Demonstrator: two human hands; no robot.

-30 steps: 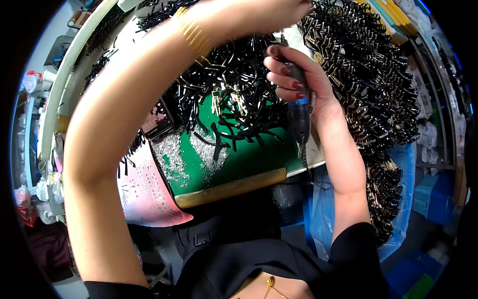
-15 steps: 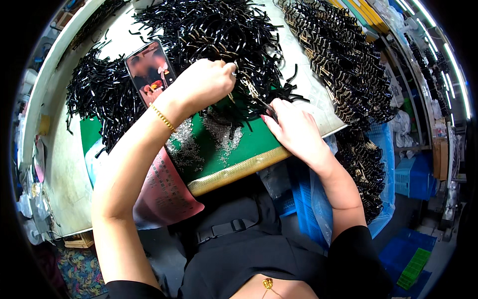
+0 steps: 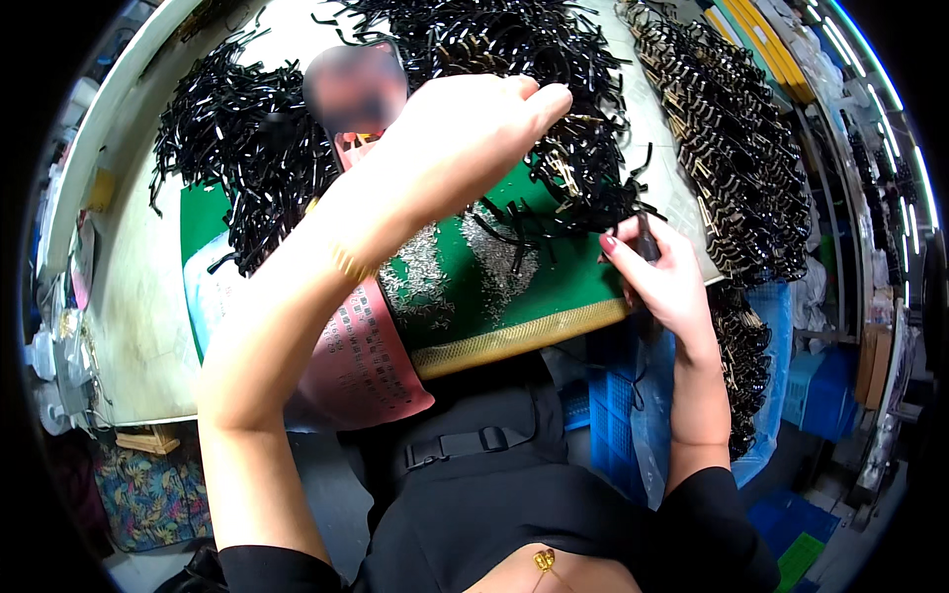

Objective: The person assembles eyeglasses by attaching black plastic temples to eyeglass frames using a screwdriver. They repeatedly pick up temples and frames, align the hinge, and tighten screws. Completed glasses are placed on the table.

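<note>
My left hand [image 3: 499,124] is raised over the far part of the bench, its fingers curled together. Whatever it holds, if anything, is hidden. In my right hand [image 3: 664,272], by the front right corner, is a slim dark-handled tool [image 3: 647,242], gripped between thumb and fingers. Beyond and between the hands spreads a heap of glossy black, bent strips [image 3: 494,40] with gold metal parts, which look like eyeglass temples. Another pile of black strips [image 3: 237,128] lies to the left. Many tiny silvery metal pieces [image 3: 499,262] are scattered on the green mat [image 3: 563,277].
A phone [image 3: 356,89] leans among the strips behind my left forearm. A pink printed sheet [image 3: 361,361] hangs over the bench's yellow-edged front [image 3: 524,331]. Rows of black and gold strips [image 3: 727,148] line the right side. Below stands a blue crate [image 3: 766,395] lined with plastic.
My left hand has risen and moved right, away from the heap. My right hand has drawn back toward the bench's right corner with the tool. The whole view has shifted slightly.
</note>
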